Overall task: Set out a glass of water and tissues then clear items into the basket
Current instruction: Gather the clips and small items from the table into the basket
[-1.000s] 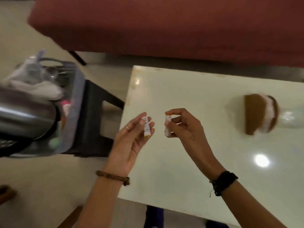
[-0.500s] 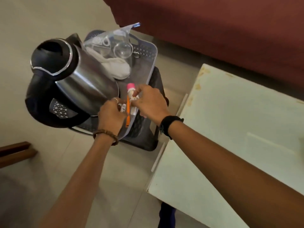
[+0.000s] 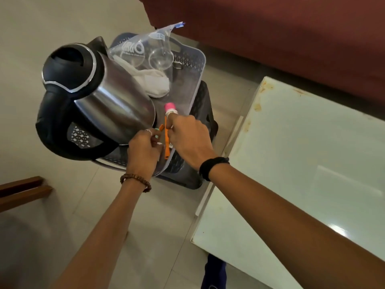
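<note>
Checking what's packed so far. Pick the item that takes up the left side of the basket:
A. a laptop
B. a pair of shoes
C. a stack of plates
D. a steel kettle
D: a steel kettle with a black lid and handle lies tilted across the left side of the basket, beside a clear plastic bag.

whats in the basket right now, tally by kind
electric kettle: 1
clear plastic bag: 1
clear glass: 1
white cloth: 1
pink-capped tube: 1
orange pen-like item: 1
total: 6, counting only what shows; the hands hide the near corner of the basket
</note>
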`<state>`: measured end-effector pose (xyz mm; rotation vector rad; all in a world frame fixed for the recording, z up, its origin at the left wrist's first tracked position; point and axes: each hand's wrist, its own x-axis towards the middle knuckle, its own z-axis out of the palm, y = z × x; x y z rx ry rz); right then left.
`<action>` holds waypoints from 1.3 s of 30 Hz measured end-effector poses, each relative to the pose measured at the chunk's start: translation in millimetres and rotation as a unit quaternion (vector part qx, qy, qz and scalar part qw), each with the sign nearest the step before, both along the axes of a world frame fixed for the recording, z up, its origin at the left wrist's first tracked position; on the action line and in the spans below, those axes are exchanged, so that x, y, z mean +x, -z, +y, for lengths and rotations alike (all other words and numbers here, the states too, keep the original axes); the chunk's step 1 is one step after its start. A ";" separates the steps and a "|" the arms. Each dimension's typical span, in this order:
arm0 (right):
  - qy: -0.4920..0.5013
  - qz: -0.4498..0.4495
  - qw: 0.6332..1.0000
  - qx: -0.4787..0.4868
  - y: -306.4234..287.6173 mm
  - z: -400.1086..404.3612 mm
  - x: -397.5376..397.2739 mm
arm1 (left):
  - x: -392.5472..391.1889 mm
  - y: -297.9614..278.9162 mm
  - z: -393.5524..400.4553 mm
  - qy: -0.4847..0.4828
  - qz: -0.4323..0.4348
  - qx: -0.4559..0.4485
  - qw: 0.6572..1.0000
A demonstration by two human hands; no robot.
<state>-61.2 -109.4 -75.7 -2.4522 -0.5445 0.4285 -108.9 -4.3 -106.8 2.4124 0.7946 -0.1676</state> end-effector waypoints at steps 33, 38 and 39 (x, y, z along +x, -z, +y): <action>0.693 0.072 0.716 0.050 39.2 -810.6 -294.9 | -125.5 27.9 -804.7 0.612 0.021 -0.097 0.785; 0.707 0.040 0.706 -0.001 58.4 -865.1 -299.9 | -94.2 56.9 -844.4 0.639 0.012 0.064 0.767; 0.704 0.040 0.709 -0.016 62.6 -873.0 -299.7 | -90.6 60.6 -849.0 0.632 0.019 0.071 0.771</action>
